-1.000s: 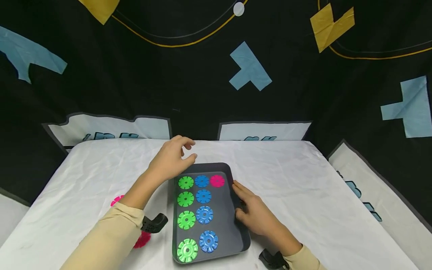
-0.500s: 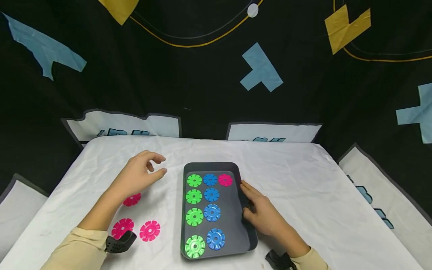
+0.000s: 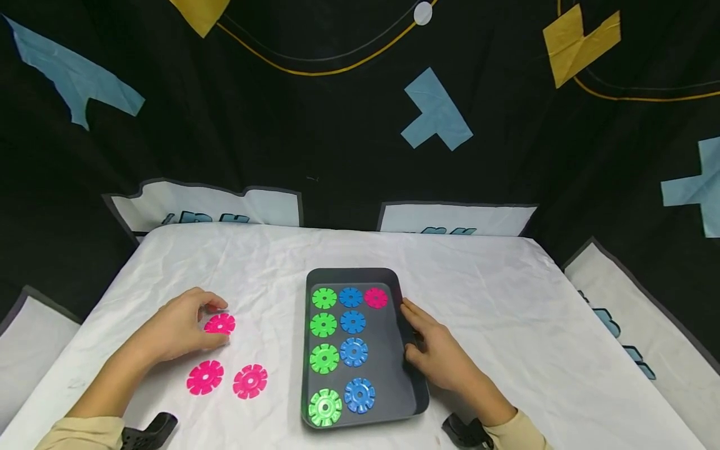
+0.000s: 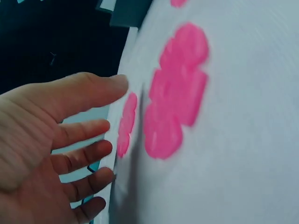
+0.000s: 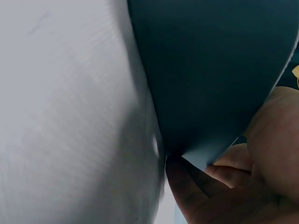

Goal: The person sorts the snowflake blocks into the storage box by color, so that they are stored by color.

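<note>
A dark grey baking tray [image 3: 388, 381] lies on the white cloth, holding notched plastic discs in columns: green discs [image 3: 324, 325] at left, blue discs [image 3: 353, 322] beside them, and one pink disc [image 3: 375, 298] at the top right. Three more pink discs lie left of the tray. My left hand [image 3: 182, 325] is low around the farthest loose pink disc [image 3: 221, 323], its thumb and fingers apart on either side. At the tray's right side, my right hand [image 3: 441, 356] grips the rim, thumb over the edge and fingers against the outer wall [image 5: 201, 93].
Two loose pink discs, a left one [image 3: 205, 377] and a right one [image 3: 250, 381], lie nearer than the left hand's disc. White cloth [image 3: 506, 325] covers the table. A black curtain [image 3: 337, 144] with taped shapes hangs behind it.
My left hand has moved from above the tray's far left corner, left and down to the farthest loose pink disc. My right hand stays at the tray; the head view has shifted slightly.
</note>
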